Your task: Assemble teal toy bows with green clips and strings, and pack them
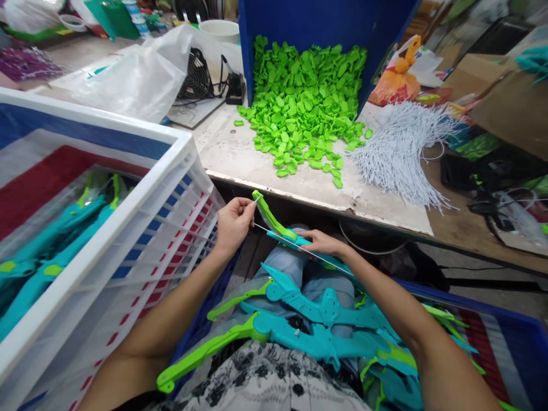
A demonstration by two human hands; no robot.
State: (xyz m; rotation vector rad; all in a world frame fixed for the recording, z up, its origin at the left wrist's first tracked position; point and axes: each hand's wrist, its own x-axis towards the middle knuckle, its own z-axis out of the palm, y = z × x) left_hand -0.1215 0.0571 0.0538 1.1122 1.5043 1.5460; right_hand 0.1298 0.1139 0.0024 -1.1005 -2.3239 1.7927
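Teal-and-green jointed plastic parts (295, 338) lie over the lap at the bottom of the frame; just beyond them, another jointed part (289, 234) is held at centre. The right hand (322, 242) has its fingers curled around that part's teal section. The left hand (233, 224), thumb and forefinger pressed together, pinches a white cord (274, 234) beside the part's bright-green tip. At left, a white plastic crate (128, 131) contains similar pieces (77, 240). On the worktable (231, 154), small bright-green plastic bits (303, 108) spill from a blue bin (299, 23) at upper centre, between a black fan (196, 74) and a bundle of white cords (398, 153).
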